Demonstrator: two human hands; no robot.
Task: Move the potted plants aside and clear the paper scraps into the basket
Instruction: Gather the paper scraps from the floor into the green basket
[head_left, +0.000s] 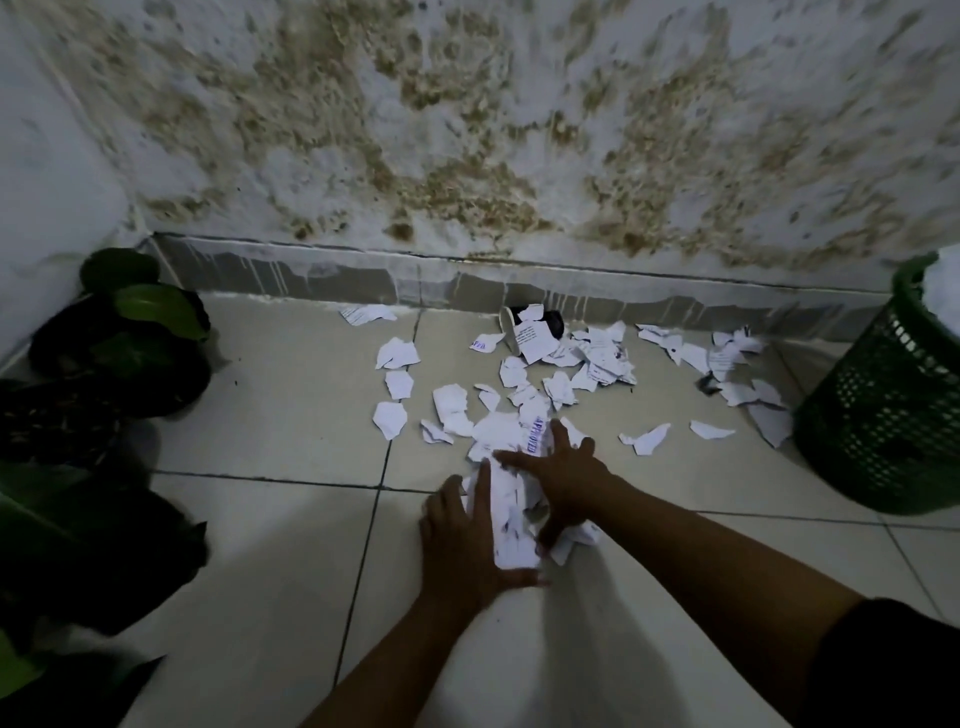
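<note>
The stained wall (467, 130) rises behind the tiled floor (270, 571). Potted plants (119, 353) already sit far left of the basket (878, 410). You're gathering paper scraps (524, 395) left of it: left hand (457, 535) and right hand (561, 478), fingers spread, press a pile together. Next, scoop it over to the basket.
</note>
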